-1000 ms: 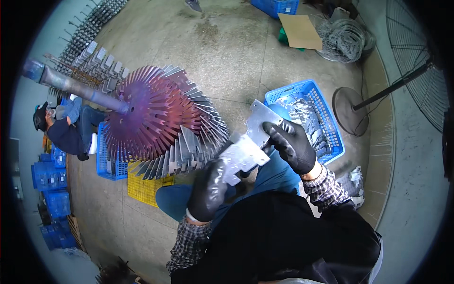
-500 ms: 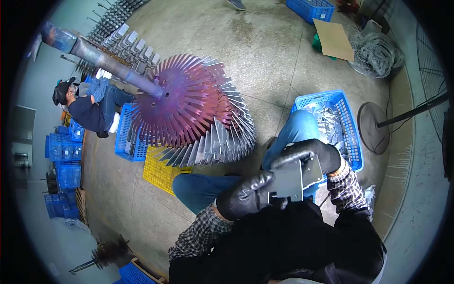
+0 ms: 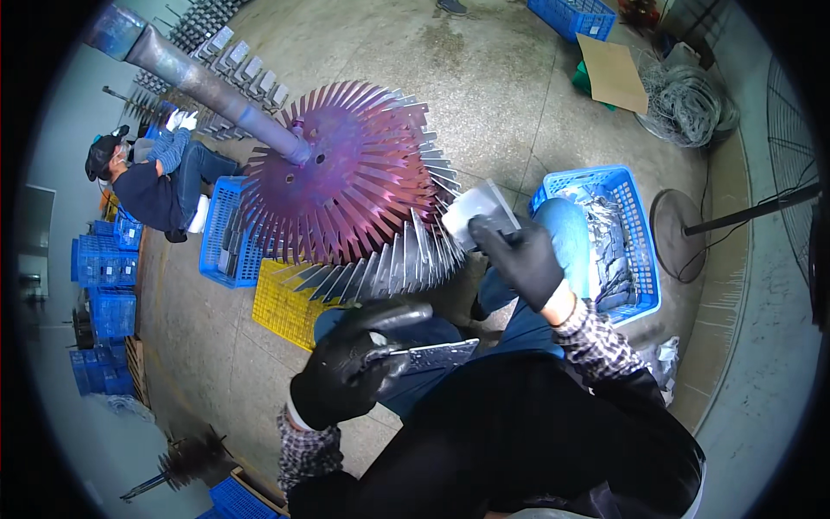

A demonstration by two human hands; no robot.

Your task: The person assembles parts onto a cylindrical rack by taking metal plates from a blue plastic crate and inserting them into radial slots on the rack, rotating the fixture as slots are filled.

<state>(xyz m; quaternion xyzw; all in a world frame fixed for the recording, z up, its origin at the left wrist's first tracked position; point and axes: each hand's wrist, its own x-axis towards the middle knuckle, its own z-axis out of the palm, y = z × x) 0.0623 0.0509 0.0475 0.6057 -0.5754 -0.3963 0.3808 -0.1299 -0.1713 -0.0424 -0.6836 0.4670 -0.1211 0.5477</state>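
Observation:
My left hand (image 3: pixel 341 372), in a black glove, is closed on a flat metal plate (image 3: pixel 445 354) held nearly edge-on over my lap. Another flat grey plate (image 3: pixel 481 211) is pinched in my gloved right hand (image 3: pixel 524 263), raised close to the near right side of a round rack (image 3: pixel 341 177). The rack has purple, slotted discs on a thick shaft. Many thin metal plates (image 3: pixel 380 275) stand in its slots along the lower and right rim. Whether the right-hand plate touches the rack I cannot tell.
A blue crate (image 3: pixel 654 268) of loose metal plates stands beside my right knee. Beneath the rack are a yellow crate (image 3: pixel 281 316) and a blue crate (image 3: pixel 216 227). A fan base (image 3: pixel 679 233) and wire coils (image 3: pixel 687 104) lie right. A co-worker (image 3: pixel 147 186) sits at left.
My hands have moved apart, each with a plate. The right has gone up and forward toward the rack; the left has moved left over my lap. The rack appears turned slightly.

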